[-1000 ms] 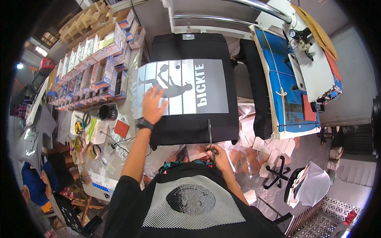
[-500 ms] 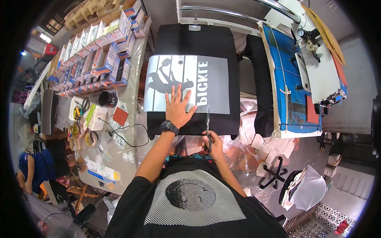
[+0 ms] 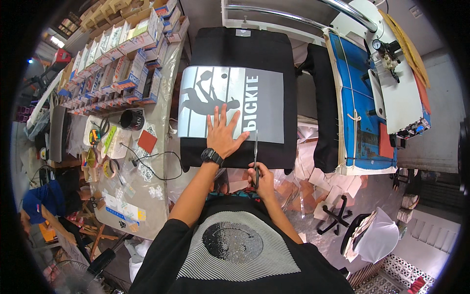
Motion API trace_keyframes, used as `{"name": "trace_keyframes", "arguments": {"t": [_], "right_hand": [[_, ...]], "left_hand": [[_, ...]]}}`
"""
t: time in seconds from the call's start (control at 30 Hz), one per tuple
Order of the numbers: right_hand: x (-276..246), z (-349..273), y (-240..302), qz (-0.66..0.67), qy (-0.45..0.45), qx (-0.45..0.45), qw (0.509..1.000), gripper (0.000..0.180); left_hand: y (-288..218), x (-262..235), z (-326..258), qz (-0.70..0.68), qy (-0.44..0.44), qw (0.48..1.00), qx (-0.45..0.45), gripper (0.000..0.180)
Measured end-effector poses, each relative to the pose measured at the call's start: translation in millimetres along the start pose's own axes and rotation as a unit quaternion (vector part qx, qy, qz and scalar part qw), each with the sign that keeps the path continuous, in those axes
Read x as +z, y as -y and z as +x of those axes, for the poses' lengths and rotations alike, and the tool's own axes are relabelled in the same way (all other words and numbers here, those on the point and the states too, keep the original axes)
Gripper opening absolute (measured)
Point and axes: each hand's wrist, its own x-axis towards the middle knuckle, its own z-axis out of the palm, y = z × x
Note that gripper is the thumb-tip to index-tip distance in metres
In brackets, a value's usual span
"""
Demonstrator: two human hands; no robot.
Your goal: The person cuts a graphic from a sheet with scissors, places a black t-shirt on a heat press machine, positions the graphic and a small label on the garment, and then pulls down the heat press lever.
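Note:
A glossy film sheet [image 3: 270, 105] with a dark figure, stripes and pale lettering lies on a black cloth [image 3: 245, 49] spread over a flat board. My left hand [image 3: 225, 137] rests on it, palm down and fingers spread, with a black watch on the wrist. In my right hand [image 3: 265, 181], at the board's near edge, is a pair of scissors [image 3: 256, 154]. Its blades point away from me, and the tips reach the sheet's near edge below the lettering. I cannot tell whether the blades have cut into the film.
On the left table are a black mug [image 3: 131, 120], a red square [image 3: 147, 141], tape rolls and a cable, with stacked cardboard bins [image 3: 122, 73] behind. Blue-topped equipment [image 3: 360, 108] stands right. Paper scraps litter the floor near a chair base [image 3: 337, 215]. Another person [image 3: 44, 203] works far left.
My left hand has shifted very slightly to the right on the sheet. The scissors stay at nearly the same spot. At far left, the other person's arm has moved.

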Motion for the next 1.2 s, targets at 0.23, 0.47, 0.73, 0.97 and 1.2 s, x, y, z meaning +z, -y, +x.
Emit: {"name": "trace_keyframes", "arguments": {"t": [0.23,0.47,0.73,0.97,1.2], "right_hand": [[1.7,-0.2,-1.0,-0.013,-0.01,-0.006,1.0,0.036],[3.4,-1.7,0.5,-0.047,-0.029,-0.001,0.998,0.034],[6.0,-3.7,1.7,-0.072,-0.036,-0.006,0.997,0.033],[15.7,-8.7,14.8,-0.064,-0.061,-0.017,0.996,0.058],[12.2,8.6,23.7,-0.117,-0.045,-0.02,0.992,0.076]], "left_hand": [[0.0,0.1,0.2,0.001,-0.003,1.0,0.004,0.076],[-0.8,-3.1,0.5,-0.004,0.007,1.0,0.003,0.077],[-1.4,-6.8,1.6,0.005,0.017,1.0,0.005,0.084],[-0.3,-7.3,1.2,0.009,0.014,1.0,0.003,0.093],[-2.0,-5.2,1.8,0.009,0.022,1.0,0.001,0.093]]}}
